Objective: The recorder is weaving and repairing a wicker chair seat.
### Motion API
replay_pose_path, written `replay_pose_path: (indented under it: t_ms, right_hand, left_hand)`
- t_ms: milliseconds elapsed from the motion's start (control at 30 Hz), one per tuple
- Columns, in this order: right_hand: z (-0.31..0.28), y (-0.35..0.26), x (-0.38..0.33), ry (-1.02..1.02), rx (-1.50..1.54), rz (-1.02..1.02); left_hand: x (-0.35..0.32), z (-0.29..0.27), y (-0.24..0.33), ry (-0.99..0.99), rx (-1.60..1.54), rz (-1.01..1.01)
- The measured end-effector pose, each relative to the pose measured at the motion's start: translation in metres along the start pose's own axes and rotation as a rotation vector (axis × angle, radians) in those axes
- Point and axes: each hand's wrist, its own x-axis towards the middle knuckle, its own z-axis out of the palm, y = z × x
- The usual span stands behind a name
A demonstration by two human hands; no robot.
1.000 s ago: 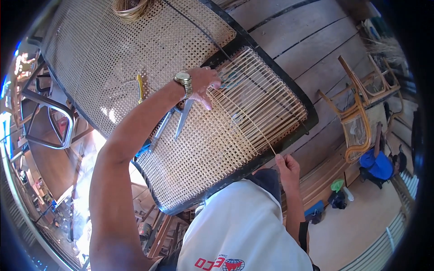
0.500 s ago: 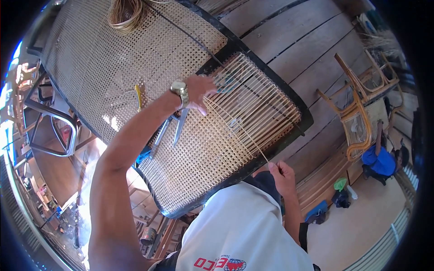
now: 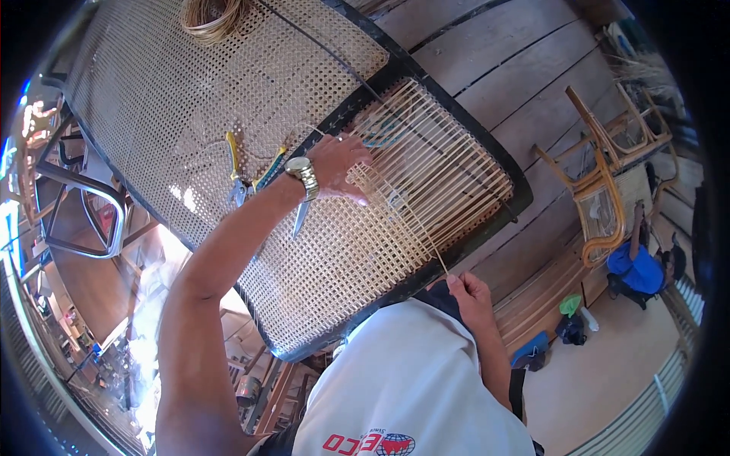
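Just off the near edge of the black-framed, woven cane panel (image 3: 365,247), the right hand (image 3: 471,293) pinches a thin, straw-coloured cane strand (image 3: 441,262), best drawn taut (untwisted). The left hand (image 3: 341,169) rests on the panel, fingers spread.

The woven cane panel (image 3: 327,266) was natural fibre, matt and slightly rough across its tight mesh, with smoother, faintly shiny open strands (image 3: 464,171) towards its right end. Its dark frame (image 3: 520,199) had a soft gloss. Over the panel, the wristwatch (image 3: 308,178) was polished metal, the pointed blade (image 3: 300,220) smooth bare metal, and the yellow plier handle (image 3: 233,156) seemingly plastic. Right of the panel was a glossy wooden armchair (image 3: 614,242); along its upper right side lay dull, worn wooden planks (image 3: 525,83). Below the panel, the shirt (image 3: 395,357) was matt, creased cloth.
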Motion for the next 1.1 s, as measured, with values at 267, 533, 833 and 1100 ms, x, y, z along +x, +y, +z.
replay_pose_path:
  t_ms: [267,533,833,1100]
  right_hand:
    - [0.009,0.010,-0.005,-0.089,0.034,0.038]
    - [-0.003,0.000,-0.004,-0.039,0.032,-0.011]
    - [-0.008,0.014,-0.001,-0.049,0.054,-0.029]
    - [-0.009,0.000,-0.001,-0.055,0.061,-0.022]
  left_hand:
    - [0.012,-0.004,0.000,-0.027,-0.022,0.021]
    - [0.016,-0.012,-0.001,-0.120,0.010,0.081]
    - [0.006,0.008,0.032,-0.022,-0.078,0.020]
    - [-0.009,0.012,0.031,-0.048,-0.195,-0.027]
